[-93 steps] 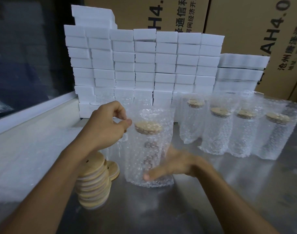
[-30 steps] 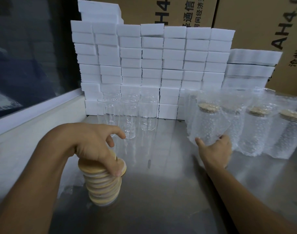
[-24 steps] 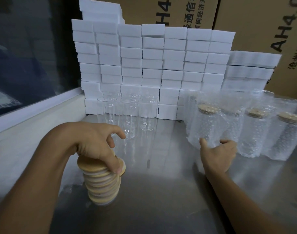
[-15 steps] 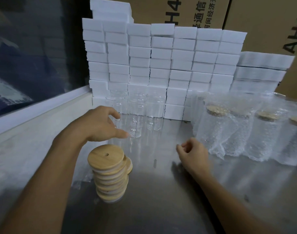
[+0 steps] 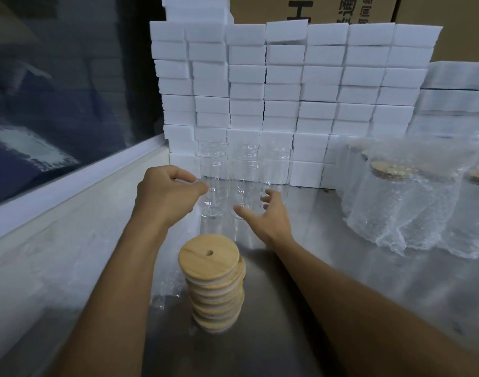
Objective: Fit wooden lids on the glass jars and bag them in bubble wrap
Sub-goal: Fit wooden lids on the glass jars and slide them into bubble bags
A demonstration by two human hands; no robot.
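Several clear, seemingly lidless glass jars [image 5: 243, 180]

Stack of round wooden lids [image 5: 215, 284]: pale tan, faint grain, a dark hole shown in the top disc. Clear glass jars [image 5: 243, 183]: colourless, marked by white glints. Bubble-wrap bags around lidded jars [image 5: 401, 210]: translucent white, dotted all over with small bubbles. Wall of foam blocks [image 5: 282, 88]: plain white. Cardboard cartons [image 5: 450, 12]: brown, printed in black characters. Metal tabletop [image 5: 301, 308]: dull grey, streaked with pale reflections.
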